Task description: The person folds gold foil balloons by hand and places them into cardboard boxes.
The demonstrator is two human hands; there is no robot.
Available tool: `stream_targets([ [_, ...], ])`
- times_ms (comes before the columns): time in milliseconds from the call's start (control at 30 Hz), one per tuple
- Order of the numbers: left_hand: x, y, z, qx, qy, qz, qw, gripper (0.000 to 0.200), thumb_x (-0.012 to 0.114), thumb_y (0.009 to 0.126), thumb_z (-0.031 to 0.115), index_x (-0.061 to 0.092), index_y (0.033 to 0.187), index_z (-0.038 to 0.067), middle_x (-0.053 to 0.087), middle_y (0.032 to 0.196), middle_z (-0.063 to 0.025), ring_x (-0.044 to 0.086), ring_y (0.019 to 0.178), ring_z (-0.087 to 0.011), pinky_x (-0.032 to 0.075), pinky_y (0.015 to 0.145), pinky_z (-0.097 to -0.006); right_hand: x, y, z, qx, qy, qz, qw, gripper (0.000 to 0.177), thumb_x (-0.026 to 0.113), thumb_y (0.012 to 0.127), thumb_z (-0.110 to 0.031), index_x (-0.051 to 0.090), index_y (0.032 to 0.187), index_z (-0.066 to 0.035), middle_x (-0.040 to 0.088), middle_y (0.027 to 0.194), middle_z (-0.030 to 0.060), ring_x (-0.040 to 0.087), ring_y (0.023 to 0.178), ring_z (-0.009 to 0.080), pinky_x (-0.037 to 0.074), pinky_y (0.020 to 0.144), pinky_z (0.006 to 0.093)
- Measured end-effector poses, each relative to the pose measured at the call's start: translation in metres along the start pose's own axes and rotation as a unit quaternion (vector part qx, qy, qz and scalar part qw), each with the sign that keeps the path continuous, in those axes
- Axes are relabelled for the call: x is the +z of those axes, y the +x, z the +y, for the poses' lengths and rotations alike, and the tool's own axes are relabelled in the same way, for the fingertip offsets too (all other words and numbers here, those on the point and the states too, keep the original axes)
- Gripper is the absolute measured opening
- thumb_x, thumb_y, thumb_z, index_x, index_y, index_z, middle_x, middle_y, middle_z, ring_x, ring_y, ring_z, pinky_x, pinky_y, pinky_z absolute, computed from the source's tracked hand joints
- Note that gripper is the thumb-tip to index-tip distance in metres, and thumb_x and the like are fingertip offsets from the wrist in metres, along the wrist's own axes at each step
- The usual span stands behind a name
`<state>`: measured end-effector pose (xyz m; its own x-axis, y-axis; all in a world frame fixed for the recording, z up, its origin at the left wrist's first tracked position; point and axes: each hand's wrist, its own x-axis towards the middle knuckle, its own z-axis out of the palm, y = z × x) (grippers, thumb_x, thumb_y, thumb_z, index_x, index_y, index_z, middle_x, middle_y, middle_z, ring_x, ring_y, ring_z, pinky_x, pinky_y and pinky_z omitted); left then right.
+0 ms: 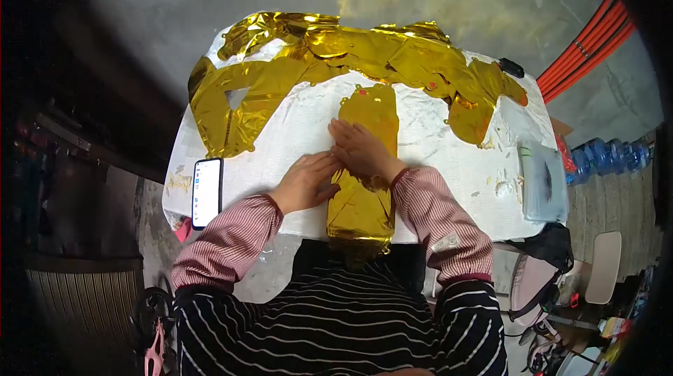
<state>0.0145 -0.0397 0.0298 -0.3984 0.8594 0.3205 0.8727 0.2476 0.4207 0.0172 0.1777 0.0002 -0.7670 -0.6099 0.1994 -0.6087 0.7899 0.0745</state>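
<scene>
The gold foil piece (370, 113) lies mid-tabletop (294, 131). Its long axis runs from the near edge, which it overhangs, toward the heap of gold foil (350, 50). Left hand (305, 181) and right hand (361, 150) press flat on it, each grip open, clasping nothing.

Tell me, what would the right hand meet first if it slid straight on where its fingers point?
The right hand would cross bare white table cover, then probably meet the crumpled gold foil heap.
</scene>
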Motion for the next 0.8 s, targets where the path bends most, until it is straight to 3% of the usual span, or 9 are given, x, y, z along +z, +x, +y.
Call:
stream_targets([
  [67, 0.001, -0.002, -0.001, 0.001, 0.007, 0.014, 1.0, 0.048, 0.071, 0.078, 0.018, 0.056, 0.121, 0.002, 0.056, 0.124, -0.015, 0.049, 0.12, -0.0328, 0.04, 0.097, -0.0409, 0.009, 0.011, 0.007, 0.094, 0.116, 0.043, 0.988, 0.05, 0.044, 0.096, -0.033, 0.046, 0.132, 0.001, 0.036, 0.146, 0.019, 0.034, 0.136, 0.0286, 0.028, 0.109, 0.0401],
  [400, 0.006, -0.003, -0.003, -0.013, 0.034, -0.001, 0.999, 0.048, 0.069, 0.08, 0.023, 0.056, 0.122, 0.002, 0.054, 0.129, -0.0133, 0.047, 0.123, -0.0301, 0.038, 0.1, -0.039, 0.006, 0.026, 0.036, 0.153, 0.09, 0.078, 0.981, 0.055, 0.05, 0.093, -0.032, 0.041, 0.136, 0.001, 0.042, 0.141, 0.0179, 0.035, 0.134, 0.0311, 0.027, 0.111, 0.0422],
  [467, 0.007, -0.003, -0.005, -0.017, 0.018, 0.008, 1.0, 0.049, 0.068, 0.079, 0.02, 0.056, 0.123, 0.002, 0.055, 0.129, -0.0158, 0.05, 0.12, -0.034, 0.041, 0.098, -0.0417, -0.002, 0.004, 0.05, 0.173, 0.063, 0.135, 0.974, 0.054, 0.057, 0.089, -0.03, 0.044, 0.134, -0.002, 0.047, 0.136, 0.0189, 0.041, 0.129, 0.0334, 0.032, 0.107, 0.0413],
  [500, 0.009, -0.004, -0.005, -0.016, 0.012, 0.007, 1.0, 0.049, 0.068, 0.079, 0.02, 0.056, 0.123, 0.002, 0.055, 0.129, -0.0158, 0.05, 0.12, -0.034, 0.041, 0.098, -0.0417, -0.007, -0.012, 0.055, 0.152, 0.103, 0.208, 0.961, 0.053, 0.064, 0.085, -0.026, 0.048, 0.13, -0.002, 0.053, 0.127, 0.0208, 0.049, 0.118, 0.0369, 0.04, 0.098, 0.0405],
  [567, 0.008, -0.003, -0.005, -0.012, 0.02, 0.009, 1.0, 0.049, 0.068, 0.079, 0.021, 0.056, 0.123, 0.002, 0.055, 0.128, -0.0161, 0.051, 0.12, -0.0339, 0.041, 0.098, -0.0418, -0.033, -0.054, 0.037, 0.245, 0.171, 0.148, 0.943, 0.048, 0.065, 0.085, -0.021, 0.05, 0.126, 0.0, 0.06, 0.108, 0.0197, 0.06, 0.096, 0.0348, 0.049, 0.083, 0.0393],
  [633, 0.008, -0.002, -0.005, -0.012, 0.017, 0.013, 1.0, 0.049, 0.068, 0.079, 0.021, 0.056, 0.123, 0.002, 0.056, 0.128, -0.0158, 0.051, 0.12, -0.034, 0.041, 0.098, -0.0418, -0.046, -0.095, 0.007, 0.382, 0.281, 0.117, 0.873, 0.039, 0.061, 0.091, -0.018, 0.053, 0.124, 0.0, 0.062, 0.092, 0.0133, 0.063, 0.075, 0.0225, 0.05, 0.064, 0.0332],
  [667, 0.009, -0.002, -0.005, -0.014, 0.018, 0.011, 1.0, 0.049, 0.068, 0.079, 0.021, 0.056, 0.122, 0.002, 0.056, 0.128, -0.0156, 0.051, 0.12, -0.034, 0.041, 0.098, -0.0418, -0.039, -0.118, -0.005, 0.44, 0.462, 0.105, 0.763, 0.037, 0.056, 0.095, -0.016, 0.05, 0.128, 0.0, 0.063, 0.088, 0.0086, 0.062, 0.07, 0.0122, 0.05, 0.056, 0.026],
  [700, 0.01, -0.002, -0.007, -0.014, 0.014, 0.013, 1.0, 0.049, 0.068, 0.079, 0.021, 0.056, 0.122, 0.002, 0.056, 0.128, -0.0156, 0.051, 0.12, -0.034, 0.041, 0.098, -0.0418, -0.042, -0.133, -0.023, 0.472, 0.593, 0.123, 0.64, 0.041, 0.055, 0.096, -0.015, 0.046, 0.133, 0.002, 0.063, 0.095, 0.0091, 0.062, 0.073, 0.0106, 0.051, 0.057, 0.0222],
  [800, 0.013, -0.003, -0.009, -0.015, -0.004, 0.009, 1.0, 0.05, 0.069, 0.078, 0.021, 0.056, 0.122, 0.002, 0.056, 0.128, -0.0153, 0.051, 0.12, -0.0341, 0.041, 0.098, -0.0417, -0.072, -0.139, -0.071, 0.475, 0.635, 0.113, 0.598, 0.044, 0.057, 0.095, -0.012, 0.043, 0.133, 0.005, 0.064, 0.105, 0.0124, 0.065, 0.082, 0.0137, 0.057, 0.066, 0.026],
])
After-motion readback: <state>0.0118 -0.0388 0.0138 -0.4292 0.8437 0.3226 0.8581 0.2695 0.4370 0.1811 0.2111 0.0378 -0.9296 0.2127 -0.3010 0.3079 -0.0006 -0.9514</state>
